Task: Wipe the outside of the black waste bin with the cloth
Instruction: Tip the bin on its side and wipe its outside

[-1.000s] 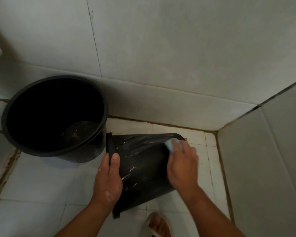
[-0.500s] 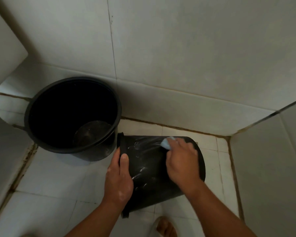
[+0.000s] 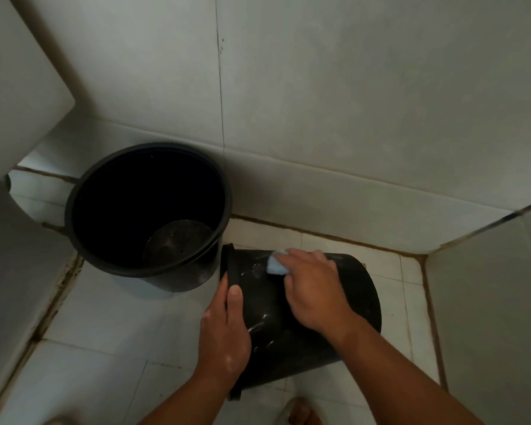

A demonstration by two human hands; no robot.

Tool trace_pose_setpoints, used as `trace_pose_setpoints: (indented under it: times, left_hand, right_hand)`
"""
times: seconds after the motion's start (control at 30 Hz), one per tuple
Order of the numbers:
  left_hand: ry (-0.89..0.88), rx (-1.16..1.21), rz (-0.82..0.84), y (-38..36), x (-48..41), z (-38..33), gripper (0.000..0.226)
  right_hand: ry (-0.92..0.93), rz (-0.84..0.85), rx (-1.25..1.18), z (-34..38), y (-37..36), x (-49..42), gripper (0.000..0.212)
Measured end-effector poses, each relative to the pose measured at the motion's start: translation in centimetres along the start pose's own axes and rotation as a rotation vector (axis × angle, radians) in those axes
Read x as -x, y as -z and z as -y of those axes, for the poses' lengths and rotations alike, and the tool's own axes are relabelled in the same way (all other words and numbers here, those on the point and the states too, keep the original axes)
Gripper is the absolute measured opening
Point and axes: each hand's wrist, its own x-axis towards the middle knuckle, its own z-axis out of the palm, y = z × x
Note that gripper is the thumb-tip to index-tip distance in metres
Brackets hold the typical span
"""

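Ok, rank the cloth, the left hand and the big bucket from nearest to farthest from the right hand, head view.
1. Cloth: in fingers of the right hand, on the waste bin.
2. Left hand: gripping the bin's rim, leftward.
3. Big bucket: upright, farther left.

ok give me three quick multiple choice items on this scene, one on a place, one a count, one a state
1. Where on the waste bin is the cloth?
A on its outer wall near the rim
B inside it
C under its base

2. How many black containers are on the floor?
A one
B two
C three

3. How is the waste bin placed?
A upright
B on its side
C upside down

Answers:
1 A: the right hand presses the cloth on the wall close to the rim.
2 B: the waste bin and the bucket beside it.
3 B: its rim, gripped by the left hand, faces sideways toward the bucket.
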Motion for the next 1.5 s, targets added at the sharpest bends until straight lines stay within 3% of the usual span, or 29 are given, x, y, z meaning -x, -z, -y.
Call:
trace_pose_setpoints:
  times: [0.23, 0.4, 0.6, 0.73, 0.83, 0.97, 1.07, 1.17, 1.27, 1.37, 1.43, 1.5]
  left_hand:
    - [0.022, 0.072, -0.013, 0.0, -0.5, 0.3, 0.042]
    - [0.043, 0.072, 0.013, 0.0, -0.5, 0.1, 0.058]
    - [0.049, 0.083, -0.004, 0.1, -0.4, 0.1, 0.046]
    - [0.066, 0.085, 0.020, 0.1, -0.9, -0.1, 0.054]
    - [0.082, 0.100, 0.015, 0.1, -1.3, -0.3, 0.049]
    - [0.052, 0.075, 0.037, 0.0, -1.5, -0.7, 0.049]
    - [0.056, 0.051, 0.023, -0.2, -1.2, -0.4, 0.050]
    - [0.053, 0.043, 0.001, -0.1, -1.0, -0.7, 0.050]
    - [0.059, 0.031, -0.033, -0.2, -1.6, -0.7, 0.048]
    - [0.056, 0.044, -0.039, -0.2, -1.7, -0.9, 0.048]
    - [0.031, 0.054, -0.033, -0.1, -1.6, -1.1, 0.044]
    - [0.020, 0.045, -0.012, 0.0, -1.8, -1.1, 0.044]
  right_hand:
    - [0.350, 0.122, -0.058, 2.0, -0.2, 0.1, 0.047]
    - [0.523, 0.198, 0.027, -0.3, 0.2, 2.7, 0.050]
    - [0.230, 0.094, 0.041, 1.1, -0.2, -2.0, 0.046]
    - [0.310, 0.096, -0.027, 2.8, -0.6, 2.1, 0.053]
    - [0.324, 0.028, 0.031, 0.2, -1.4, 4.6, 0.053]
    - [-0.224, -0.166, 0.057, -7.9, -0.9, 4.4, 0.049]
    - [-0.446, -0.253, 0.022, -9.8, -0.5, 4.4, 0.047]
    - [-0.356, -0.229, -0.007, -4.9, -1.7, 4.5, 0.054]
    - [-0.001, -0.133, -0.022, 1.5, -3.5, 6.0, 0.056]
    - [0.247, -0.074, 0.028, 1.5, -3.3, 7.1, 0.052]
    - [0.126, -0.136, 0.040, -2.3, -2.7, 6.7, 0.052]
    - [-0.142, -0.188, 0.034, -6.6, -1.6, 6.1, 0.055]
